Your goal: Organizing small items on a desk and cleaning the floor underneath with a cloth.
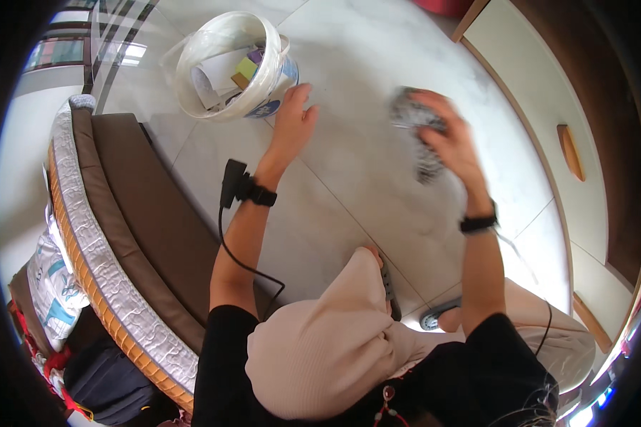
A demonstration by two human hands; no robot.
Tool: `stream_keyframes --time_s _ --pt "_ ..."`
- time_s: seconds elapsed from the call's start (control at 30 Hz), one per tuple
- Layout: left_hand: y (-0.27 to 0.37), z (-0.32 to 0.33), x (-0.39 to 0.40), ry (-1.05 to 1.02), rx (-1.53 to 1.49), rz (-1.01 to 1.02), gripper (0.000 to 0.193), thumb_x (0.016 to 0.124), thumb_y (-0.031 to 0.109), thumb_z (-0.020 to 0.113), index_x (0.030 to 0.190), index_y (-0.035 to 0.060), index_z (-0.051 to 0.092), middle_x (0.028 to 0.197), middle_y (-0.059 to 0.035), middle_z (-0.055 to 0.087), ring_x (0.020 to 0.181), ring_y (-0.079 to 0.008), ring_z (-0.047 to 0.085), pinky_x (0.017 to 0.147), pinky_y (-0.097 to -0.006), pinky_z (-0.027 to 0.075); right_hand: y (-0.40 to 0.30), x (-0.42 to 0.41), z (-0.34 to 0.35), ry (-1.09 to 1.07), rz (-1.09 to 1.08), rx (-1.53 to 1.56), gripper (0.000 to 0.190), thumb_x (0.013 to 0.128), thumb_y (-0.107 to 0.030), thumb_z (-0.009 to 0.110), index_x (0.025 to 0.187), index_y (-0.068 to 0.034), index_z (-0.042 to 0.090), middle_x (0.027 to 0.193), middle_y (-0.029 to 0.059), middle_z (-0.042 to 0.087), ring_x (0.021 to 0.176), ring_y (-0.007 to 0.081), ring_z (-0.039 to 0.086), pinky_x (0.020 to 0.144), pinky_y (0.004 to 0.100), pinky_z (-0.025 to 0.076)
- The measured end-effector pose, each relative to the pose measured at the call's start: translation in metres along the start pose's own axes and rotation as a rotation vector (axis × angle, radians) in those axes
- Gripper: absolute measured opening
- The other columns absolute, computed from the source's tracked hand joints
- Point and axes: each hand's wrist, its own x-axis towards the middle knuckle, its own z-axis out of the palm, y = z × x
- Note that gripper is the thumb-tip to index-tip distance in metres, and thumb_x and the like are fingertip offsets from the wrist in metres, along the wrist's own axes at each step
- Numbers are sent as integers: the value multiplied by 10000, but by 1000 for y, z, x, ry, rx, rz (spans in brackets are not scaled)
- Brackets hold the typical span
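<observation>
My right hand (pixel 448 133) grips a grey and white patterned cloth-like item (pixel 419 125), blurred by motion, above the tiled floor. Just beside the lower right wall of a white plastic bucket (pixel 270 58), my left hand (pixel 294 120) has its fingers apart and nothing in them; whether it touches the bucket I cannot tell. The bucket is lined with a clear bag and holds a yellow-green and brown block-shaped item (pixel 244 72), a purple item (pixel 256 53) and white paper-like pieces (pixel 221 72). Black bands are on both wrists, with a cable running from each.
On the left stands a bed with a brown padded side (pixel 139 187) and a pale quilted mattress (pixel 99 224). Cream drawers (pixel 539 96) with wooden handles (pixel 570 153) line the right. My slippered feet rest on the marble-look floor (pixel 342 160). A dark bag (pixel 109 379) lies at lower left.
</observation>
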Motion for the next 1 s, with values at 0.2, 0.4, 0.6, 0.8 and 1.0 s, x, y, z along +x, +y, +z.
stream_keyframes --time_s 0.2,0.4,0.6,0.8,1.0 --pt "-17 27 24 201 247 172 526 869 120 580 1311 -63 361 1318 -279 401 1236 -406 390 1049 -437 313 93 -168 -178 779 277 -392 484 831 -214 613 1266 -16 534 1164 179 603 1035 251 585 905 336 453" --pt "-34 62 19 278 194 184 533 905 131 520 1316 -124 295 1340 -337 326 1242 -459 346 1048 -473 303 165 -206 -158 1100 444 -1081 532 808 -328 668 1262 -94 524 1273 189 519 1147 367 500 950 481 410" --pt "-38 90 28 434 204 139 514 919 140 493 1321 -123 308 1342 -335 328 1244 -457 340 1052 -479 284 140 -87 -56 885 285 -1008 519 774 -267 693 1251 -141 529 1328 156 468 1228 338 418 1019 464 321" --pt "-36 93 30 456 184 89 506 959 217 448 1333 -97 315 1351 -299 350 1260 -427 331 1061 -471 265 94 14 59 667 132 -825 512 721 -155 694 1211 -174 545 1311 126 462 1189 335 425 998 481 333" --pt "-17 130 28 369 83 165 518 971 234 435 1357 -83 300 1377 -288 341 1292 -423 297 1077 -468 237 81 54 71 511 -96 -330 444 727 -66 687 1149 -134 569 1171 123 547 1070 341 494 926 424 407"
